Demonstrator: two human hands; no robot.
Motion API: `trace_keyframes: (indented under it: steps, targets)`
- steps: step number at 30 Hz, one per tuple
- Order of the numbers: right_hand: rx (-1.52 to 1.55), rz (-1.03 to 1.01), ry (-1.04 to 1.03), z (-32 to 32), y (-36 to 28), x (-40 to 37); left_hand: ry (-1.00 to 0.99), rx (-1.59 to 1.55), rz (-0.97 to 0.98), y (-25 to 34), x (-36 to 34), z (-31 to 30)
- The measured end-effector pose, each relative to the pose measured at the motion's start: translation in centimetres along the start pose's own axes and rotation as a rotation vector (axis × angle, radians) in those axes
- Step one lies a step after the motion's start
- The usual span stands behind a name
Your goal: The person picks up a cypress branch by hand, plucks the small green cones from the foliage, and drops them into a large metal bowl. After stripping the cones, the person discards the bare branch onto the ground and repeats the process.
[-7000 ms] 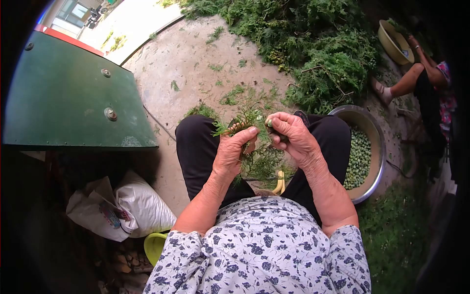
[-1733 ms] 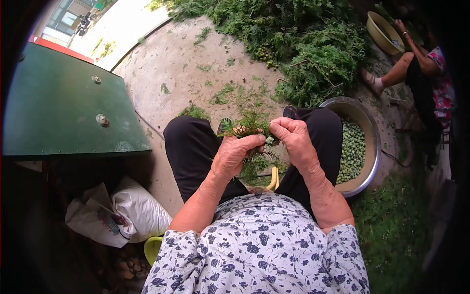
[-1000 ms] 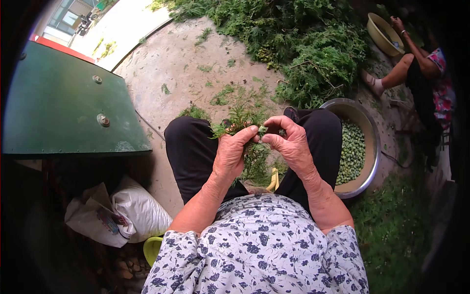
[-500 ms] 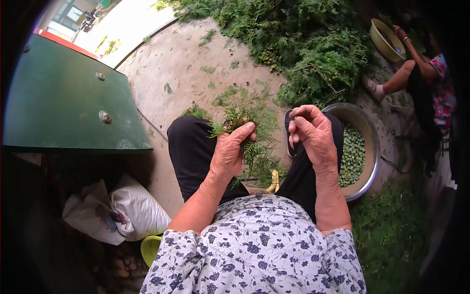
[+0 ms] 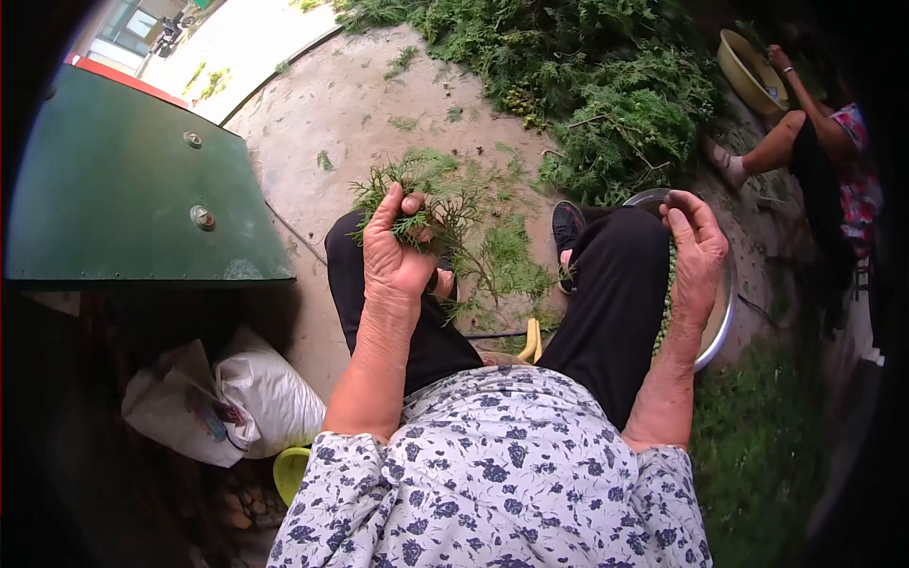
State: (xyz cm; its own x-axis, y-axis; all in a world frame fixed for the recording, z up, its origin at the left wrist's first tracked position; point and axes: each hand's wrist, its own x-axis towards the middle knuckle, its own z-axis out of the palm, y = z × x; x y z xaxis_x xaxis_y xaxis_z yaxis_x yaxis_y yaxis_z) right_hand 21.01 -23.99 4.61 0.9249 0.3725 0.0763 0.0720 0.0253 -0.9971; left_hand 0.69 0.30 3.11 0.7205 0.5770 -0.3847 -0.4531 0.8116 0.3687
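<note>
Left hand (image 5: 398, 254): palm toward me, fingers curled around the sprig, thumb pressed against it.
Sprig (image 5: 460, 210): in that grip, in front of the left knee; where its lower fronds end and the litter on the floor (image 5: 369, 104) begins, I cannot tell.
Right hand (image 5: 699, 254): in front of the basin from my view, thumb and fingers loosely bent; whether a berry sits between the fingertips I cannot tell, nor how high the hand is.
Basin (image 5: 727, 317): just outside the right thigh, which hides much of it; only a strip of green berries (image 5: 667, 305) shows.
Picking step: I judge this the basin end of a pick, one hand keeping the sprig, the other at the basin.
Next move: as I read it, from here it calls for freeing the right fingertips over the basin, then a clear path back across the thigh to the sprig.
Sack print: a coloured patch on the white sack (image 5: 275, 393), too small and tilted for me to read.
Green panel (image 5: 123, 204): round metal fittings, no lettering I can make out.
Shoe (image 5: 567, 227): dark; I see no readable brand.
</note>
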Motion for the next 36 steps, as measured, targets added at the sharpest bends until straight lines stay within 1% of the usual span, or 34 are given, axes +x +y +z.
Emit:
trace_keyframes:
  steps: [1,2,3,4,6,8,9,11,12,13,14,15,16,18,19,20,22,23,24,26,27,28,30,31,34,35,36]
  targets:
    - [-0.020,-0.010,-0.135,1.4,0.0,-0.5,-0.004,-0.009,0.000,-0.1,-0.2,0.5]
    - [-0.022,0.024,-0.244,3.2,-0.2,-1.1,-0.008,-0.019,0.003,0.0,-0.3,0.9]
    - [-0.152,-0.050,-0.381,4.7,-0.2,-1.6,-0.008,-0.018,0.005,-0.1,-0.5,1.1]
    - [-0.136,-0.019,-0.516,6.4,-0.4,-2.2,-0.014,-0.015,-0.015,-0.2,-0.6,1.3]
    - [-0.234,-0.186,-0.675,9.3,-0.4,-3.5,-0.018,-0.008,-0.039,-0.6,-0.6,1.3]
    - [-0.254,-0.252,-0.798,11.0,0.5,-4.3,-0.078,0.028,-0.053,-1.5,-1.0,2.0]
    - [-0.254,-0.263,-0.803,11.1,0.3,-4.4,-0.121,0.025,-0.084,-1.7,-1.3,2.3]
    - [-0.246,-0.023,-0.806,11.2,0.0,-4.4,0.082,0.169,0.032,-2.6,-1.9,3.5]
    - [-0.249,-0.024,-0.808,11.2,-0.2,-4.2,0.190,0.234,0.068,-2.8,-2.4,4.6]
    - [-0.253,-0.007,-0.753,11.0,-0.6,-3.9,0.191,0.231,0.066,-2.9,-2.4,4.4]
    - [-0.256,0.014,-0.698,10.8,-0.9,-3.6,0.137,0.434,0.121,-3.1,-2.3,3.9]
    - [-0.267,-0.016,-0.668,10.8,-1.0,-3.3,0.080,0.641,0.174,-3.3,-2.4,3.6]
    - [-0.294,-0.102,-0.652,10.9,-0.9,-2.9,0.087,0.645,0.162,-3.4,-2.5,3.6]
    - [-0.135,-0.013,-0.657,11.6,-1.3,-2.2,-0.180,0.724,-0.029,-3.8,-2.6,3.8]
    - [-0.087,-0.041,-0.682,11.9,-0.5,-1.5,-0.113,0.857,0.043,-4.4,-2.2,3.3]
    - [-0.049,0.035,-0.717,12.0,-0.3,-0.9,-0.108,0.854,0.038,-4.5,-1.7,2.8]
    - [0.058,0.159,-0.766,12.0,-0.6,0.2,-0.046,1.108,0.201,-4.3,-1.1,3.2]
    - [0.046,0.137,-0.686,11.7,-1.3,0.4,-0.127,1.065,0.180,-3.8,-1.4,3.5]
    - [0.069,0.142,-0.634,11.1,-1.6,1.0,-0.102,1.070,0.167,-3.1,-1.6,3.8]
    - [0.183,0.156,-0.474,9.5,-0.5,2.3,-0.003,0.784,0.150,-2.0,-2.1,3.5]
    - [0.179,0.167,-0.400,8.5,-0.2,2.7,0.051,0.758,0.247,-1.3,-1.5,1.5]
    - [0.174,0.177,-0.328,7.6,0.0,3.0,0.101,0.700,0.245,-0.5,-2.0,1.8]
    - [0.192,0.165,-0.269,6.2,0.4,3.1,0.188,0.631,0.402,0.4,-2.1,1.4]
    - [0.195,0.155,-0.253,5.7,0.5,3.1,0.150,0.642,0.453,0.9,-1.9,0.7]
    - [0.189,0.135,-0.202,5.4,0.6,2.4,0.218,0.598,0.478,1.4,-1.9,-0.1]
    - [0.186,0.141,-0.196,5.3,0.6,2.1,0.199,0.588,0.440,1.6,-1.8,-0.5]
    - [0.181,0.146,-0.189,5.2,0.6,1.8,0.190,0.584,0.442,1.6,-1.6,-0.8]
